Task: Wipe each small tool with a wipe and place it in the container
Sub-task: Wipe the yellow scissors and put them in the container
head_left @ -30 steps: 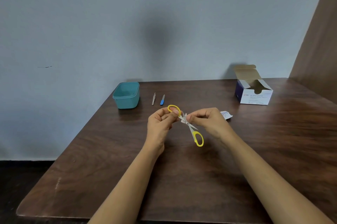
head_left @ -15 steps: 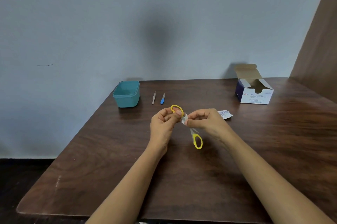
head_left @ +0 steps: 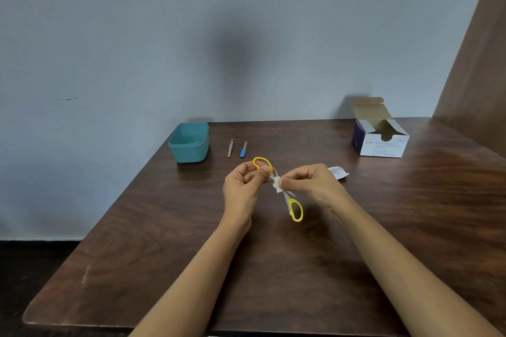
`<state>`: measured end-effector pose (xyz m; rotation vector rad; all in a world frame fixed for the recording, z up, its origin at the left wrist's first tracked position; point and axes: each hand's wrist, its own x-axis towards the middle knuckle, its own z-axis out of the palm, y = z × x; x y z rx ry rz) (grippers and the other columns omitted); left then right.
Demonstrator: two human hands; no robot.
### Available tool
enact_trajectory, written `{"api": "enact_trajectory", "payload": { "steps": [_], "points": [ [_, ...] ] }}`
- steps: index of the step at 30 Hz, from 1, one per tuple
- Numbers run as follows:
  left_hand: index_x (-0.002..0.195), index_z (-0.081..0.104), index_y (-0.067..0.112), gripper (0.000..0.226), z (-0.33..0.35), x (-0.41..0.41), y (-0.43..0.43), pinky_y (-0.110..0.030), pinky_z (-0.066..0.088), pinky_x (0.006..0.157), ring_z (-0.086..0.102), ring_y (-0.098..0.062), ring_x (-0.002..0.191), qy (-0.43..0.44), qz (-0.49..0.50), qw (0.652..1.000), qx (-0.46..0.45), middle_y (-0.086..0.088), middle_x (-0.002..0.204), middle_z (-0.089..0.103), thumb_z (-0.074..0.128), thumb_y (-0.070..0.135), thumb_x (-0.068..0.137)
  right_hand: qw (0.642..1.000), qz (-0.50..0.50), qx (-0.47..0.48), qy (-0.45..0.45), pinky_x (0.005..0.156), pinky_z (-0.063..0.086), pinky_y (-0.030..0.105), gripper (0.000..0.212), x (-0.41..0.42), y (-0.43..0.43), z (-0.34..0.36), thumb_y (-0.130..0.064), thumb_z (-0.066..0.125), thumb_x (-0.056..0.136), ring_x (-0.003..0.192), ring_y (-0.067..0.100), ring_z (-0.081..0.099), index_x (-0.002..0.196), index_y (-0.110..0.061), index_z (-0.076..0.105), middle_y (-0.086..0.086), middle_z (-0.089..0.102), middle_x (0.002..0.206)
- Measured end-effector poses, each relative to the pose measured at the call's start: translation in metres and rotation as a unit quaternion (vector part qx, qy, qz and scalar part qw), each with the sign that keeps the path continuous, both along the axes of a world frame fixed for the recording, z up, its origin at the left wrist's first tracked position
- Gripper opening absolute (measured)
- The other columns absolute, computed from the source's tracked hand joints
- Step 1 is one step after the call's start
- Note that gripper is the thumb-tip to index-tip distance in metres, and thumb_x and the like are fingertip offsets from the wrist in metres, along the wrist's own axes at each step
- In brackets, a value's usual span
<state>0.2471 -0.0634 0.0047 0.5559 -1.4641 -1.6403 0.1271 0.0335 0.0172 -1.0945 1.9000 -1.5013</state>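
Observation:
Small yellow-handled scissors (head_left: 296, 209) hang spread apart above the middle of the table. My left hand (head_left: 243, 186) pinches the upper yellow handle loop. My right hand (head_left: 312, 182) pinches a small white wipe (head_left: 277, 184) against the blade near the pivot. The lower handle loop dangles free below my right hand. A teal container (head_left: 189, 142), with nothing visible inside, stands at the table's back left. Right of it lie silver tweezers (head_left: 230, 148) and a blue-handled tool (head_left: 243, 149).
An open white and blue box of alcohol swabs (head_left: 382, 136) sits at the back right. A torn wipe wrapper (head_left: 339, 172) lies behind my right hand. The brown wooden table (head_left: 164, 254) meets a blue wall; a wooden panel rises at the right.
My right hand with the wipe has slid along the blade toward the pivot. The lower handle has swung slightly. My left hand keeps its hold on the upper loop.

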Motion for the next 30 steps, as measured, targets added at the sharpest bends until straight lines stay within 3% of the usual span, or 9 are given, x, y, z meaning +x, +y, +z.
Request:
{"api": "enact_trajectory", "payload": {
  "steps": [6, 13, 17, 21, 26, 30],
  "points": [
    [0.092, 0.069, 0.011, 0.005, -0.002, -0.0031, 0.0046, -0.009, 0.046, 0.06, 0.064, -0.001, 0.066, -0.016, -0.017, 1.0, -0.014, -0.007, 0.079, 0.072, 0.067, 0.009, 0.087, 0.997, -0.05, -0.058, -0.013, 0.063, 0.047, 0.025, 0.015, 0.0074, -0.0037, -0.001, -0.02, 0.071, 0.084, 0.061, 0.006, 0.059, 0.075, -0.01, 0.076, 0.0, 0.07, 0.064],
    [0.097, 0.067, 0.004, 0.01, 0.0014, -0.0023, 0.0001, -0.008, 0.046, 0.057, 0.068, -0.005, 0.069, 0.004, -0.004, 1.0, 0.008, -0.012, 0.087, 0.073, 0.066, 0.008, 0.088, 1.0, -0.017, 0.008, 0.011, 0.078, 0.054, 0.03, 0.007, 0.0028, -0.0004, 0.0044, -0.019, 0.073, 0.081, 0.08, 0.014, 0.068, 0.076, -0.016, 0.077, 0.003, 0.075, 0.08],
    [0.093, 0.068, 0.008, 0.006, 0.0005, -0.0024, 0.0007, -0.009, 0.046, 0.058, 0.068, -0.004, 0.07, -0.001, -0.019, 1.0, 0.006, -0.008, 0.082, 0.073, 0.066, 0.01, 0.088, 0.998, -0.043, -0.047, 0.022, 0.058, 0.045, 0.019, 0.015, 0.0078, -0.0018, 0.0047, -0.015, 0.071, 0.083, 0.057, 0.005, 0.056, 0.069, -0.016, 0.074, 0.001, 0.069, 0.063],
    [0.094, 0.07, 0.004, 0.008, -0.0022, -0.0031, 0.005, -0.009, 0.045, 0.059, 0.065, -0.003, 0.066, -0.016, -0.033, 0.999, -0.01, -0.005, 0.072, 0.071, 0.067, 0.009, 0.087, 0.996, -0.055, -0.075, 0.006, 0.045, 0.033, 0.009, 0.02, 0.0084, -0.004, 0.0035, -0.008, 0.066, 0.087, 0.039, -0.002, 0.045, 0.067, -0.013, 0.069, -0.012, 0.056, 0.044],
    [0.093, 0.072, 0.009, 0.009, 0.0009, -0.0019, 0.0021, -0.013, 0.045, 0.059, 0.065, -0.002, 0.067, -0.028, -0.038, 0.999, 0.016, -0.001, 0.072, 0.072, 0.069, 0.013, 0.085, 0.998, -0.035, -0.043, 0.025, 0.049, 0.04, 0.017, 0.018, 0.0056, -0.0039, 0.0042, -0.016, 0.066, 0.088, 0.05, 0.006, 0.049, 0.071, -0.013, 0.072, -0.002, 0.061, 0.056],
    [0.096, 0.074, 0.011, 0.015, 0.0039, 0.0009, -0.0022, -0.023, 0.043, 0.066, 0.066, -0.005, 0.071, -0.035, -0.048, 0.997, 0.049, -0.006, 0.082, 0.075, 0.071, 0.02, 0.084, 0.997, -0.021, -0.013, 0.067, 0.047, 0.039, 0.017, 0.019, -0.0003, -0.0013, 0.0063, -0.017, 0.064, 0.089, 0.046, 0.004, 0.047, 0.072, -0.014, 0.072, -0.008, 0.057, 0.051]
  ]
}}
